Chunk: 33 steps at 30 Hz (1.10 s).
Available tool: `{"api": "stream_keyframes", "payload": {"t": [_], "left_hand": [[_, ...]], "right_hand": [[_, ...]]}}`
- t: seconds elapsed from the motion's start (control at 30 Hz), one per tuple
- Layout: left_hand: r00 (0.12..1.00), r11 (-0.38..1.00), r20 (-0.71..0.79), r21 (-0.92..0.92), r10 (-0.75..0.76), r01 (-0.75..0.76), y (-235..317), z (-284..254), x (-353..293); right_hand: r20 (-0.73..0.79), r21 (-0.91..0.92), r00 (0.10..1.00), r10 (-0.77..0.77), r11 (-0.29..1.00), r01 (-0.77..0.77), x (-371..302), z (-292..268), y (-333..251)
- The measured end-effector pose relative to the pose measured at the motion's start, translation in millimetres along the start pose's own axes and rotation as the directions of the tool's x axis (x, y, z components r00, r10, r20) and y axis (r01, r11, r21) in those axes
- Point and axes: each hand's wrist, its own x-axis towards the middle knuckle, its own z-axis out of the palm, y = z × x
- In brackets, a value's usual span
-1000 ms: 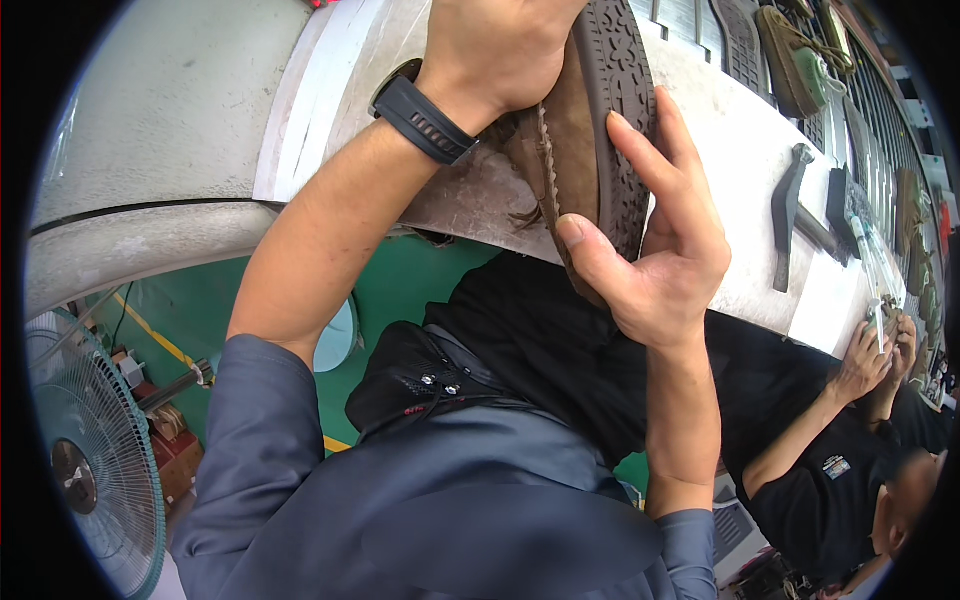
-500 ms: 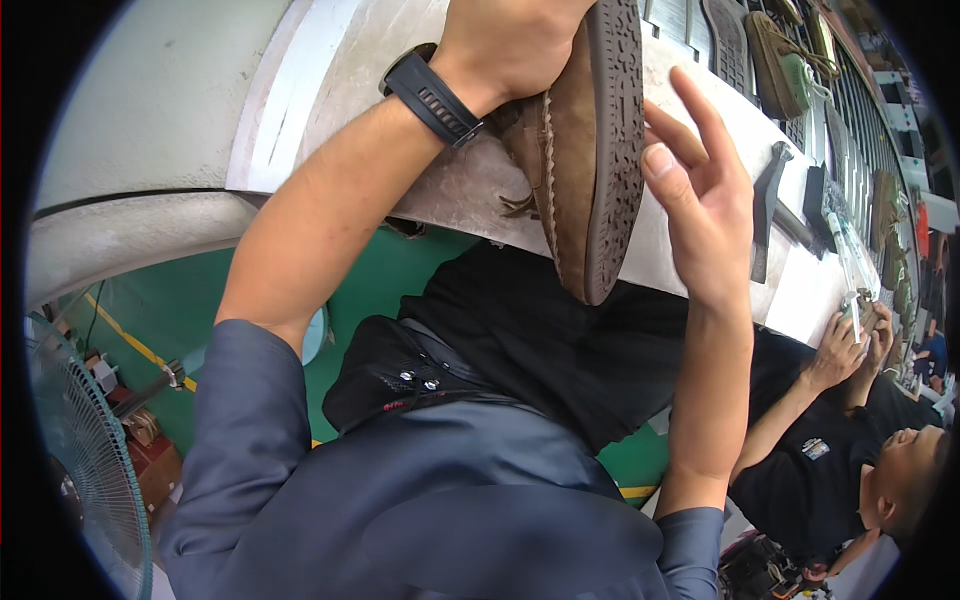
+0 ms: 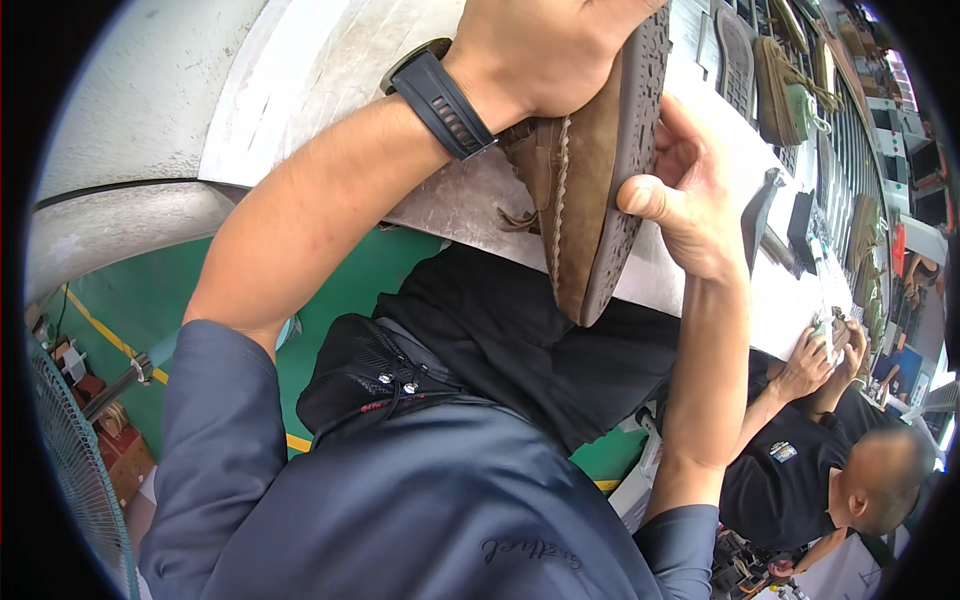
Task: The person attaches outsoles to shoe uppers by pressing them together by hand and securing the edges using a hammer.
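- 1 brown shoe (image 3: pixel 588 205) juts toe-first past the edge of the bench (image 3: pixel 440 205); it could fall if the left hand (image 3: pixel 550 55), clasped on it with fingertips hidden, slackens.
- The right hand (image 3: pixel 703 215) has thumb and fingers apart beside the sole (image 3: pixel 637 120); a lopsided push might twist the shoe.

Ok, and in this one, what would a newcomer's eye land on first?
Probably the brown shoe at upper centre, its dark sole facing right, the left hand gripping it and the right hand at the sole. After that, the black watch just left of the shoe stands out, as does the bright green floor below the bench.
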Motion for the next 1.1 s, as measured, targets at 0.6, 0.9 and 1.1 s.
{"api": "stream_keyframes", "payload": {"t": [0.6, 0.9, 1.1], "left_hand": [[1.000, 1.000, 0.007, 0.016, 0.025, -0.025, -1.6, -0.5, -4.2], [0.954, 0.954, -0.001, 0.021, 0.298, -0.298, 8.1, -2.2, 22.3], [0.760, 0.748, 0.250, 0.162, 0.599, -0.643, 86.5, -27.3, 45.2]], "right_hand": [[-0.165, 0.049, 0.978, -0.125, 0.990, 0.135, -22.5, 35.1, 10.0], [-0.334, -0.043, 0.941, -0.049, 0.998, 0.037, 0.9, 21.3, -37.5], [-0.311, -0.667, 0.640, -0.702, 0.642, 0.380, -4.1, 26.2, -57.9]]}}
